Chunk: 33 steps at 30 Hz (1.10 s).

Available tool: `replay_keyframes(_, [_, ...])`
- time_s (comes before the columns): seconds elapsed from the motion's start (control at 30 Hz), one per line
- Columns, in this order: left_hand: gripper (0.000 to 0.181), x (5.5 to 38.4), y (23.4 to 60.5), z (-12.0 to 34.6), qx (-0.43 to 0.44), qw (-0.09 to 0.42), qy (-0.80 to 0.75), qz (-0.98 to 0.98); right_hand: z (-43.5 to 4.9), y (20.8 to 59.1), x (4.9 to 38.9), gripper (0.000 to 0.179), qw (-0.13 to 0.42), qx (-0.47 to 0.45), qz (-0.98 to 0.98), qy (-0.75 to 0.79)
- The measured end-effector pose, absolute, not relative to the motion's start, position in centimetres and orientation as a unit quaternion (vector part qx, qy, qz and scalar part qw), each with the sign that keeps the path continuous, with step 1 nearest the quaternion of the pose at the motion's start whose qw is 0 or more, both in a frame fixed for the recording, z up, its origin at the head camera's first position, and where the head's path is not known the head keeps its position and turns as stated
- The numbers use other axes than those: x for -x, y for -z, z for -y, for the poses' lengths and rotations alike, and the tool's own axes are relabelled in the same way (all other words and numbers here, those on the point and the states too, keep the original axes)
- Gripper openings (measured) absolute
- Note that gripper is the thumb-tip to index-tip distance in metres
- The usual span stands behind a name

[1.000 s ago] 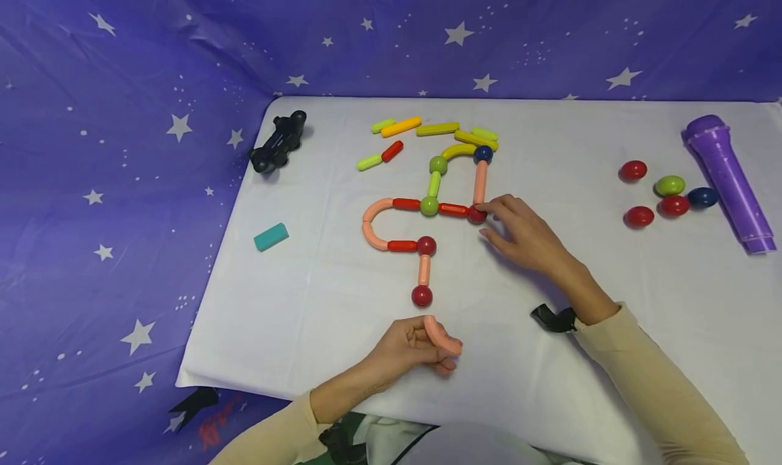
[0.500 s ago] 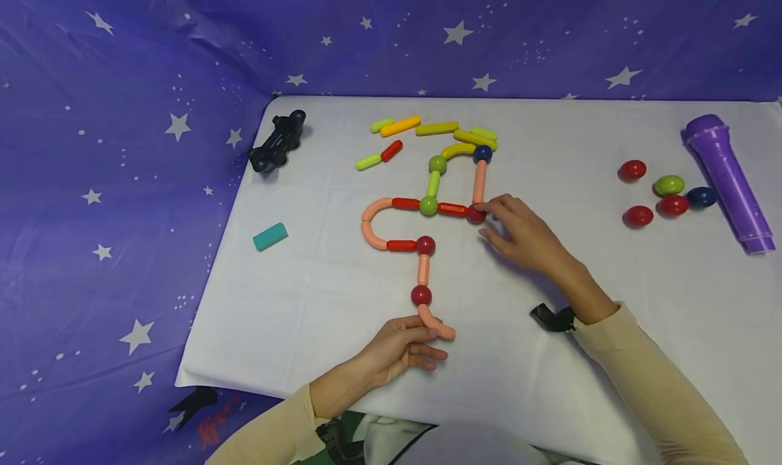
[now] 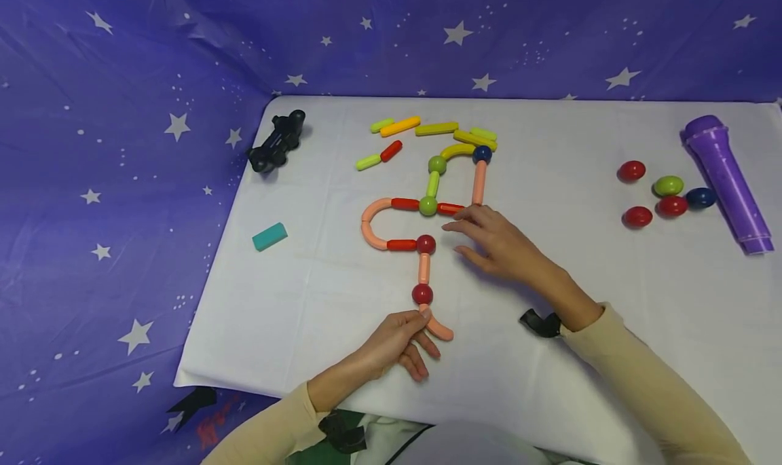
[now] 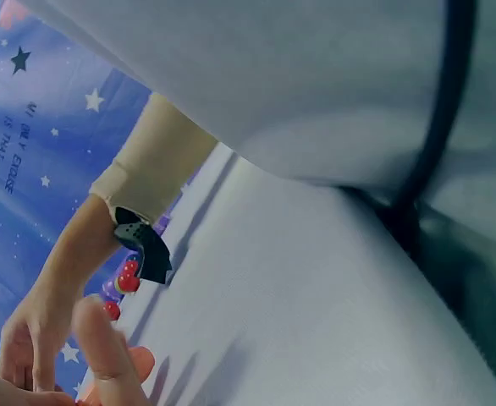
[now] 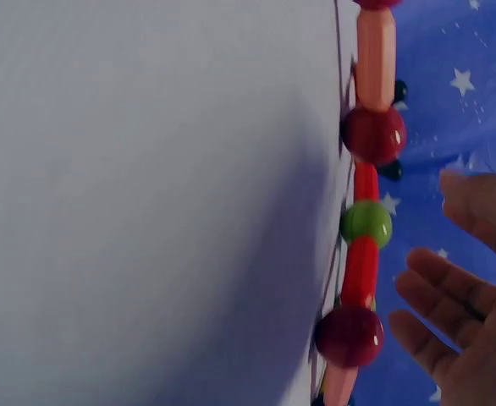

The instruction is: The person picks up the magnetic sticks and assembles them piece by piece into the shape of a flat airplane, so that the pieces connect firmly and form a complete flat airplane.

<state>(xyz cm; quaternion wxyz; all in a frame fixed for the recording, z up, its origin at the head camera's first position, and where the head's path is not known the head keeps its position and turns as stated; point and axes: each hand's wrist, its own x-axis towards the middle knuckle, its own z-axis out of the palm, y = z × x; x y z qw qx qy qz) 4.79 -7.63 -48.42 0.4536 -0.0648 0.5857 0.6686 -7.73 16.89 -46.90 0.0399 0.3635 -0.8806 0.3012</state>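
A chain of toy rods and balls lies on the white-covered table. Its lower end has a red ball [image 3: 422,294], and a curved pink stick [image 3: 441,330] meets that ball from below. My left hand [image 3: 391,348] pinches the stick near its upper end between thumb and index finger, the other fingers spread. My right hand [image 3: 501,248] hovers by the right end of the red rod [image 3: 450,209], fingers loosely extended and holding nothing. It covers the corner ball in the head view; the right wrist view shows a red ball [image 5: 349,336] there.
Loose yellow, green and red rods [image 3: 436,129] lie behind the chain. On the right are several coloured egg-shaped pieces [image 3: 671,206] and a purple tube [image 3: 728,180]. A teal block [image 3: 269,237] and a black object [image 3: 277,142] are at left.
My left hand has brought the curved pink stick up to the lower red ball, and its fingers have shifted along it. My right hand has left the corner ball, moving left.
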Motion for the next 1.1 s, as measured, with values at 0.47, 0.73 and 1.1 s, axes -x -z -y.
replay_keyframes(0.47, [0.042,-4.8,48.4,7.7,0.054,0.337,-0.646,-0.683,-14.2,47.9,8.2,0.047,-0.028,-0.414,0.864,-0.286])
replay_keyframes(0.73, [0.040,-4.7,48.3,7.8,0.044,0.333,-0.652,-0.680,-13.8,47.8,8.5,0.043,-0.045,-0.422,0.858,-0.288])
replay_keyframes(1.1, [0.040,-4.8,48.6,7.8,0.033,0.323,-0.653,-0.685,-13.8,47.8,8.7,0.043,-0.044,-0.427,0.855,-0.293])
